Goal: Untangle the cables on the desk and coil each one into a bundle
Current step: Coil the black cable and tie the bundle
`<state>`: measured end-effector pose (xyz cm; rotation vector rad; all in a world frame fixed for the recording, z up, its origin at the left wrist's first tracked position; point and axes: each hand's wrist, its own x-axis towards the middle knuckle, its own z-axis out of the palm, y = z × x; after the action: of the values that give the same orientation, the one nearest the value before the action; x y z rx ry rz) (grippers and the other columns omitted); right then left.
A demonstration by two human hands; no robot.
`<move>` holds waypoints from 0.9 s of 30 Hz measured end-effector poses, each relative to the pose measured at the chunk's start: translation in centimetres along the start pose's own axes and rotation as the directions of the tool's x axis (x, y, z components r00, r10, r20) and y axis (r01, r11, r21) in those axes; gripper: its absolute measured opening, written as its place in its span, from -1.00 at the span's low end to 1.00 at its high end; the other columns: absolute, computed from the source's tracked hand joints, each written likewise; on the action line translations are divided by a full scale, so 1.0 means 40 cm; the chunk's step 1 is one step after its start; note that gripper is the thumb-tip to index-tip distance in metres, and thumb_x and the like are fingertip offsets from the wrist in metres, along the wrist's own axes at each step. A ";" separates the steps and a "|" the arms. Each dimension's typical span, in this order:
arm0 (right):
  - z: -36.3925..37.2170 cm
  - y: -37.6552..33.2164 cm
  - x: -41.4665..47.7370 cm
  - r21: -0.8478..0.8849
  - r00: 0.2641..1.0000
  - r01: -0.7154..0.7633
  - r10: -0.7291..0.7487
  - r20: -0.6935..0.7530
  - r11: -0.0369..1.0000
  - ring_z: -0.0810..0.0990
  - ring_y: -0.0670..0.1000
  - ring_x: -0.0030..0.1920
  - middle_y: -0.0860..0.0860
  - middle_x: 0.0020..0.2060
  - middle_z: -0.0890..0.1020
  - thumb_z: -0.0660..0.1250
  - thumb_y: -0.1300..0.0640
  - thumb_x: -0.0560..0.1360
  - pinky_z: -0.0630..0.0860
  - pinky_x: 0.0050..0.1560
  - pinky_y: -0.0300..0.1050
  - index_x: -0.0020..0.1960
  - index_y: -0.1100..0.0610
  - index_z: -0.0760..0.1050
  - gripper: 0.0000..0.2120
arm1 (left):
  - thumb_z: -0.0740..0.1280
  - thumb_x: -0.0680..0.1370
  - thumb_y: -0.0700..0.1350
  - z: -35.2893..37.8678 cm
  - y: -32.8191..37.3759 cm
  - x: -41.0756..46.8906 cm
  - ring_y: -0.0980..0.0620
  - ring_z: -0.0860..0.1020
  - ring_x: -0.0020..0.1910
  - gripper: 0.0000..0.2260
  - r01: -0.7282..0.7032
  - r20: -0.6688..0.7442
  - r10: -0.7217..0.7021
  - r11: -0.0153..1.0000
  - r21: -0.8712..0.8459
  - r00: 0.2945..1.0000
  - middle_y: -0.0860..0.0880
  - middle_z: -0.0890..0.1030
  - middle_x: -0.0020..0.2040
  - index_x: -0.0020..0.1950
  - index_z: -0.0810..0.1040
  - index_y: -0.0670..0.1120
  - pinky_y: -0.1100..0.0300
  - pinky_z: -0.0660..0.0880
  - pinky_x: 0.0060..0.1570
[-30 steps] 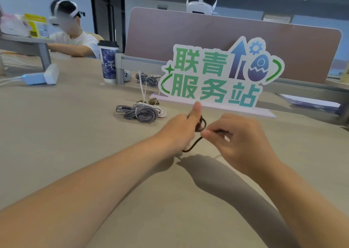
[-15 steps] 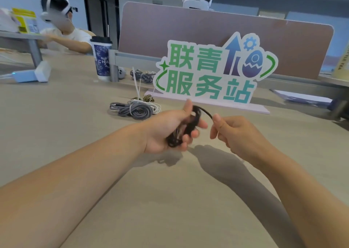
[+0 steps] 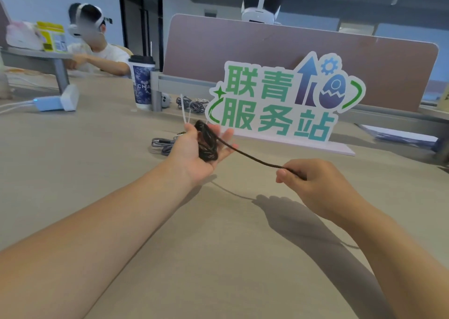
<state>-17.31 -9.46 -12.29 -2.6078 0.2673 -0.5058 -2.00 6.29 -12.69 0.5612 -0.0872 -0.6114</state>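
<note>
- Step in hand: coiling of 1 black cable (image 3: pixel 206 141). Its untangling looks done, judged from the neat loops.
- The left hand (image 3: pixel 194 155) is held palm-up with fingers straight and relaxed. The loops are carried on the palm, not clenched.
- The right hand (image 3: pixel 313 185) is closed in a pinch on the cable's free strand. The strand is stretched through the air from palm to pinch, clear of the desk (image 3: pixel 218 245).
- The cable end is hidden inside the right hand, so the remaining length cannot be told.
- 1 grey bundle (image 3: pixel 161 146) is seen on the desk just behind the left hand.
- Next move, as judged: the strand is to be carried back to the left palm and laid as 1 more loop. The left fingers are to be closed so the coil is not spilled.
</note>
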 end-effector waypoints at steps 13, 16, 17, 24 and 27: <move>-0.001 -0.022 -0.013 -0.154 0.876 0.307 -0.342 -0.341 0.939 0.47 -0.04 -0.41 -0.05 -0.44 0.58 0.42 0.00 0.38 0.38 -0.39 -0.25 -0.25 0.13 0.63 -0.81 | -0.06 0.29 0.52 0.029 -0.109 -0.085 0.03 0.37 -0.47 -0.26 -0.169 0.200 -0.194 0.164 0.972 0.960 0.01 0.44 -0.45 -0.24 0.58 -0.08 0.20 0.32 -0.41; 0.002 -0.016 -0.006 -0.080 0.903 0.215 -0.230 -0.363 0.973 0.42 -0.08 -0.44 -0.10 -0.52 0.49 0.43 -0.02 0.38 0.31 -0.42 -0.19 -0.29 0.13 0.61 -0.78 | 0.17 0.37 0.41 0.026 -0.114 -0.095 0.11 0.26 -0.49 -0.45 -0.117 0.204 -0.479 0.206 0.971 0.854 0.03 0.35 -0.44 -0.20 0.54 -0.09 0.30 0.21 -0.50; 0.004 -0.014 -0.004 -0.060 0.923 0.175 -0.185 -0.338 0.983 0.41 -0.06 -0.44 -0.09 -0.54 0.47 0.41 -0.06 0.38 0.30 -0.43 -0.17 -0.30 0.13 0.61 -0.75 | 0.20 0.47 0.30 0.024 -0.115 -0.096 0.11 0.26 -0.49 -0.55 -0.148 0.231 -0.488 0.204 0.968 0.841 0.02 0.35 -0.43 -0.20 0.53 -0.09 0.31 0.22 -0.51; -0.007 -0.017 0.001 -0.024 0.967 0.057 -0.061 -0.248 0.998 0.51 -0.02 -0.34 0.02 -0.39 0.58 0.29 -0.04 0.50 0.38 -0.34 -0.20 -0.21 0.08 0.57 -0.77 | 0.10 0.58 0.15 0.032 -0.082 -0.077 0.03 0.56 -0.40 -0.55 -0.061 0.251 -0.230 0.612 0.789 0.940 -0.06 0.62 -0.34 -0.05 0.57 -0.18 0.20 0.50 -0.43; -0.009 -0.007 0.006 0.036 0.977 -0.017 0.024 -0.211 0.999 0.54 -0.04 -0.32 0.00 -0.38 0.59 0.28 0.01 0.53 0.38 -0.32 -0.26 -0.18 0.06 0.59 -0.80 | 0.06 0.60 0.16 0.035 -0.067 -0.063 -0.04 0.67 -0.19 -0.55 -0.057 0.199 -0.088 0.779 0.624 0.976 -0.12 0.69 -0.17 0.02 0.56 -0.15 0.09 0.62 -0.25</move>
<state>-17.22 -9.44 -11.79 -2.5171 0.3512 -0.7749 -5.78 5.24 -12.67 1.1477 -0.5137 -0.6561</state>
